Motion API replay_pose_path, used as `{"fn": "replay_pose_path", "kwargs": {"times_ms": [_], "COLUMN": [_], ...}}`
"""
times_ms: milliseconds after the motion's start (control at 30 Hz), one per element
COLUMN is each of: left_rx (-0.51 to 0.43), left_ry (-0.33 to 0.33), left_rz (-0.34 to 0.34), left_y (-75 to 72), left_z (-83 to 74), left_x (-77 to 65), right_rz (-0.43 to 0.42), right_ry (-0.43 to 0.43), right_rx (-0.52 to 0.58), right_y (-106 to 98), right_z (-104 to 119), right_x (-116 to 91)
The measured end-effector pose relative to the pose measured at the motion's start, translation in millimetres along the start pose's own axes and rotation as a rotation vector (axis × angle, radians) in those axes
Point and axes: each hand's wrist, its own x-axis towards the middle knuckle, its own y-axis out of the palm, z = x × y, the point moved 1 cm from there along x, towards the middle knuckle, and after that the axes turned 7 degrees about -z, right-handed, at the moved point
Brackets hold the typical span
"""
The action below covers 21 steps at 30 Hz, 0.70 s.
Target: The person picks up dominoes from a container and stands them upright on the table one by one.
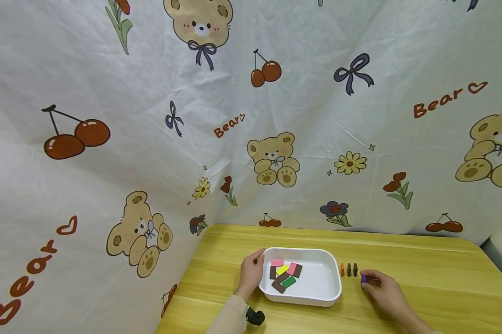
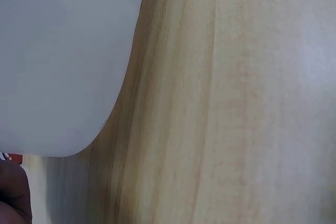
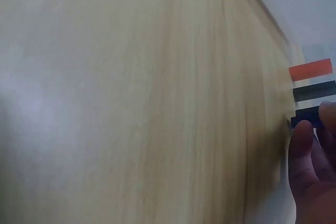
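Note:
At the right of the head view, my right hand (image 1: 383, 290) pinches a small purple block (image 1: 363, 279) between thumb and fingers. Just left of it a short row of upright blocks stands on the table: an orange block (image 1: 342, 269), a dark block (image 1: 349, 269) and another dark block (image 1: 355, 269). My left hand (image 1: 251, 272) grips the left side of a white plastic tray (image 1: 303, 300). Inside the tray's left half lie several flat blocks, among them a green block (image 1: 288, 281), a yellow block (image 1: 282, 269) and a pink block (image 1: 277, 262), with brown ones around them.
A wood-grain table (image 1: 434, 278) carries everything. Behind and to the left hangs a pale cloth (image 1: 309, 116) printed with bears, cherries and bows. A black device (image 1: 255, 317) is strapped at the left wrist.

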Motion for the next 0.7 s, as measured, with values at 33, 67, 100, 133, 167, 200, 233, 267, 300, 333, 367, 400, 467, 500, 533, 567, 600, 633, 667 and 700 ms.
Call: {"fn": "replay_pose_path", "kwargs": {"times_ms": [33,67,100,133,167,200,233,267,300,333,367,400,467,500,533,567,600,633,667,700], "left_rx": [0.015,0.022,0.031,0.034,0.035,0.034,0.027,0.014,0.012,0.008,0.008,0.006,0.007,0.013,0.014,0.018,0.019,0.021,0.024,0.027], "left_ry": [0.010,0.004,0.003,0.001,-0.002,-0.006,-0.005,-0.010,-0.010,-0.010,-0.016,-0.020,-0.025,-0.035,-0.033,-0.037,-0.035,-0.028,-0.030,-0.034], "left_rz": [-0.001,-0.001,-0.002,-0.002,-0.001,0.001,0.000,0.000,0.001,0.002,0.005,0.007,0.013,0.014,0.013,0.015,0.013,0.009,0.008,0.009], "left_y": [1.0,2.0,3.6,4.8,5.9,6.7,7.0,6.6,6.7,6.8,7.4,8.0,9.3,10.8,11.6,12.4,12.7,12.9,13.1,13.1], "left_z": [2.0,3.8,6.3,8.4,10.5,12.3,14.0,13.5,14.6,15.7,18.0,19.8,23.2,25.6,27.0,27.9,27.9,27.8,27.6,27.6], "left_x": [0.7,1.1,2.2,3.1,4.1,5.0,5.9,6.0,6.5,6.8,7.3,8.0,8.8,9.5,10.1,10.6,10.8,10.9,11.1,11.1], "right_rz": [-0.004,-0.009,-0.014,-0.019,-0.022,-0.026,-0.029,-0.033,-0.033,-0.034,-0.037,-0.039,-0.040,-0.039,-0.040,-0.040,-0.038,-0.040,-0.042,-0.043], "right_ry": [0.001,0.002,0.002,0.003,0.002,0.002,0.002,0.003,0.004,0.007,0.010,0.016,0.027,0.033,0.036,0.039,0.042,0.041,0.039,0.038], "right_rx": [-0.001,-0.001,-0.004,-0.006,-0.005,-0.008,-0.012,-0.014,-0.012,-0.011,-0.009,-0.011,-0.009,-0.008,-0.009,-0.012,-0.012,-0.017,-0.023,-0.030], "right_y": [0,1,2,2,3,3,4,4,5,6,6,6,7,7,7,7,8,8,9,9], "right_z": [-1,-2,-3,-4,-5,-6,-7,-7,-7,-8,-7,-7,-7,-8,-8,-8,-9,-10,-10,-11], "right_x": [1,2,4,5,6,8,9,11,12,14,15,16,18,19,20,21,22,22,23,24]}}
